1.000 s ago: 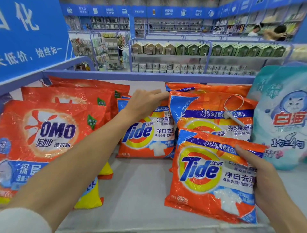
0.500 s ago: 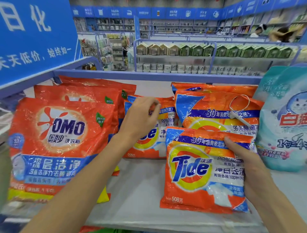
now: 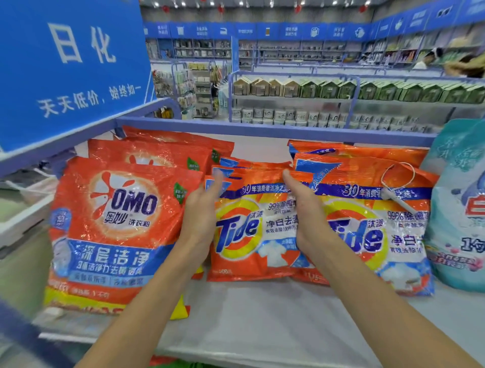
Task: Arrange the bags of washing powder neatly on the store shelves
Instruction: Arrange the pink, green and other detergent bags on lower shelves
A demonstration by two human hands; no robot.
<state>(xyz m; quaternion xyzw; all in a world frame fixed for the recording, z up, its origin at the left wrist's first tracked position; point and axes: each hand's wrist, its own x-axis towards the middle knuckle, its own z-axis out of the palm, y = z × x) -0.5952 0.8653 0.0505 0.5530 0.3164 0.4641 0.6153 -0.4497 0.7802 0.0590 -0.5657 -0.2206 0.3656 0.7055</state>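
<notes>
Shelf (image 3: pixel 262 320) is stocked with washing powder bags, leaned upright in rows. OMO bags (image 3: pixel 118 223) are stacked at left, and the middle Tide bag (image 3: pixel 249 236) fronts a stack of its own. The right Tide bag (image 3: pixel 380 236) is just beside it, with a teal bag (image 3: pixel 459 210) at far right. The middle Tide bag is flanked by both hands: left hand (image 3: pixel 202 218) is laid flat at its left edge, right hand (image 3: pixel 301 210) at its right edge. Fingers are straight and nothing is gripped. A white looped tag (image 3: pixel 396 181) is seen on the right Tide bag.

Bright, even light from ceiling lamps (image 3: pixel 241 3). Glare streaks the glossy bag (image 3: pixel 118 223) beside the left hand (image 3: pixel 203 215); its fingertips (image 3: pixel 217 178) blur; frame edges bend and soften.
</notes>
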